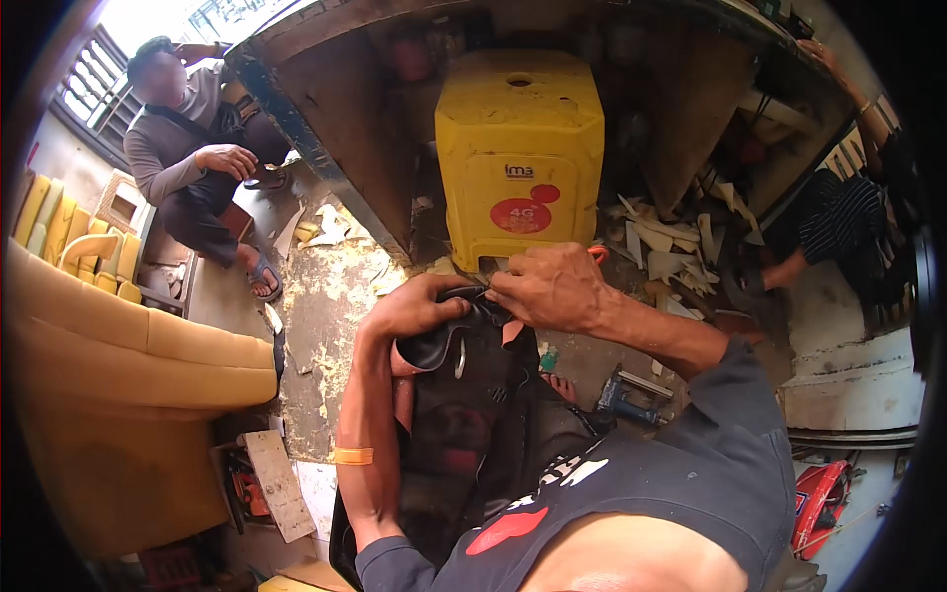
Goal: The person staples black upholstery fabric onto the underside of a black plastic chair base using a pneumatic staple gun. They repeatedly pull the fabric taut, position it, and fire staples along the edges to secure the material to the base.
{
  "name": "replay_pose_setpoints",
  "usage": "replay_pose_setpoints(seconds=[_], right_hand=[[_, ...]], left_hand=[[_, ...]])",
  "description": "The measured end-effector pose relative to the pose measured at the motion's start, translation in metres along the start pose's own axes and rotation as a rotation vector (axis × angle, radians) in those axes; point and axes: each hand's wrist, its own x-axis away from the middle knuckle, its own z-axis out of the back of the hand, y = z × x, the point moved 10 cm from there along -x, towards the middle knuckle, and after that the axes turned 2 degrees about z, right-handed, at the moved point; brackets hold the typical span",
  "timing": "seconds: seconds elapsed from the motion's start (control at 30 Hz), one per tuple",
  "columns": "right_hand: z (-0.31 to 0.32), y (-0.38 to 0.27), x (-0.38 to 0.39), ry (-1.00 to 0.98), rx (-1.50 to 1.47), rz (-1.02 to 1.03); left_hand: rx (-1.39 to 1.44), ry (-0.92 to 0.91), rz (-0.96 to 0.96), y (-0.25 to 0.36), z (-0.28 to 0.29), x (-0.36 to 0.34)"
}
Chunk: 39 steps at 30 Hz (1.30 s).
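Note:
A dark, bulky piece with a black leather-like cover (426, 352) lies across my lap; it looks like a motorcycle seat, turned underside up. My left hand (412, 308) is closed on the edge of this cover at its far end. Right beside it, my right hand (554, 286) is closed in a fist against the same edge. An orange loop of a handle (599, 255) sticks out behind the right knuckles, and a bit of grey metal shows by the fingers; the hand hides the rest of this tool. A bent metal hook (461, 357) stands on the seat-like piece.
Ahead stands a yellow plastic stool (520, 128) under a worn table (326, 168). A staple gun (631, 397) lies on the floor at right. Foam scraps (671, 242) litter the floor. Tan upholstery (148, 345) is at left. One person (187, 148) squats far left; another (843, 212) is at right.

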Motion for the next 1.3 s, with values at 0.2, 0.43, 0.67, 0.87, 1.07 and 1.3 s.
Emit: replay_pose_setpoints(seconds=[0.2,0.43,0.67,0.87,1.07,1.3], right_hand=[[-0.024,-0.008,0.002,-0.128,0.056,0.044],[-0.037,-0.025,-0.007,-0.297,0.175,0.16],[-0.033,-0.02,0.004,-0.259,0.19,-0.006],[-0.041,-0.038,-0.018,-0.409,0.345,0.101],[-0.049,0.016,-0.046,-0.56,-0.027,0.157],[-0.095,0.047,-0.033,-0.768,-0.732,0.018]], left_hand=[[0.04,0.044,0.011,-0.006,0.004,0.001],[-0.047,0.071,0.026,0.0,0.003,0.002],[0.058,0.11,0.045,-0.007,0.006,0.001],[-0.084,0.103,-0.012,-0.001,0.004,0.001],[-0.034,0.091,-0.052,0.008,0.004,0.003],[0.047,0.179,-0.034,-0.002,0.006,0.007]])
